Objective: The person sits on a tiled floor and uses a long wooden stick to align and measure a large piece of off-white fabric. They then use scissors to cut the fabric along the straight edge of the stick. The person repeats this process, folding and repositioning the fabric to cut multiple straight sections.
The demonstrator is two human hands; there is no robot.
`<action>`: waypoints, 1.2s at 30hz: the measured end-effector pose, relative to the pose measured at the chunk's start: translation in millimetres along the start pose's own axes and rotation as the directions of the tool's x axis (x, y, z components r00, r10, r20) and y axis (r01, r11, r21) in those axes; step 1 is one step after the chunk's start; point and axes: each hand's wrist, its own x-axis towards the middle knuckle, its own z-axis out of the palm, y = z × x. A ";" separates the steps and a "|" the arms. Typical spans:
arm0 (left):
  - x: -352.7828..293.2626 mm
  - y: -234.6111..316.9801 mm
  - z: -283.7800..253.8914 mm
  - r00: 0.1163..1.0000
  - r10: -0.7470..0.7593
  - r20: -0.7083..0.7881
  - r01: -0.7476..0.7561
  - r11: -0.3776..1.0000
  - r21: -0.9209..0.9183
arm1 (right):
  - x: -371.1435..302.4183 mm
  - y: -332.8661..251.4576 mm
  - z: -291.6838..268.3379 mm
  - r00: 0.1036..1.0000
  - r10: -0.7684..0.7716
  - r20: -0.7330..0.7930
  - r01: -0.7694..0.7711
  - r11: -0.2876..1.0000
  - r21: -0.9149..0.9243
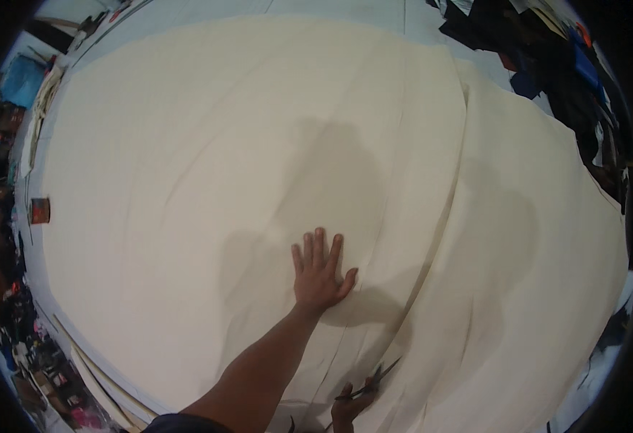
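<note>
Cream cloth (208, 159) lies mostly flat, one fold (447, 206) remaining toward three o'clock; left hand (320, 280) spread, right hand (352, 408) gripping scissors (375, 382).

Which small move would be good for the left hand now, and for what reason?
Perhaps slide the left hand toward the long ridge and smooth it: the hand lies flat and spread on the cream cloth, while the ridge runs uneven to its right. The right hand holds scissors, so the left seems freer.
</note>
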 end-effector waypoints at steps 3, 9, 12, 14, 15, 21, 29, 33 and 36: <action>0.0 -1.9 3.0 1.000 0.006 -0.023 -0.006 1.000 0.015 | -15.0 13.4 -14.5 0.982 -0.111 0.154 0.131 0.983 -0.128; 0.8 4.7 17.1 0.989 0.070 -0.131 -0.070 0.998 0.006 | -56.7 78.2 51.4 0.971 0.085 -0.224 -0.118 0.983 -0.138; 3.3 -8.8 19.3 0.968 0.104 -0.228 -0.108 0.994 -0.003 | -37.0 48.8 39.6 0.945 -0.162 -0.284 0.074 0.952 -0.297; 11.9 -34.5 7.4 0.970 0.117 -0.212 -0.116 0.993 0.020 | -31.0 27.2 31.5 0.995 0.081 -0.060 -0.087 0.990 -0.108; 15.3 -34.5 -6.9 0.983 0.125 -0.131 -0.123 0.992 0.027 | -30.2 27.4 30.5 0.990 0.003 -0.142 -0.025 0.988 -0.153; -162.7 -115.6 -85.8 0.989 0.122 -0.087 -0.144 0.932 -0.331 | -45.6 30.7 20.6 0.933 -0.118 -0.339 0.041 0.973 -0.225; -674.2 -480.9 -148.3 0.848 -0.003 0.530 -0.043 0.996 0.075 | -184.7 77.4 -99.4 0.955 -0.093 -0.282 0.108 0.993 0.040; -842.1 -541.2 -171.7 0.689 -0.506 0.519 0.459 0.859 0.227 | -340.4 145.6 -171.6 0.944 0.135 -0.302 -0.124 0.991 0.053; -907.7 -528.0 -151.8 0.600 -0.636 0.485 0.632 0.749 0.201 | -458.3 225.7 -168.3 0.890 0.281 -0.358 -0.278 0.959 0.060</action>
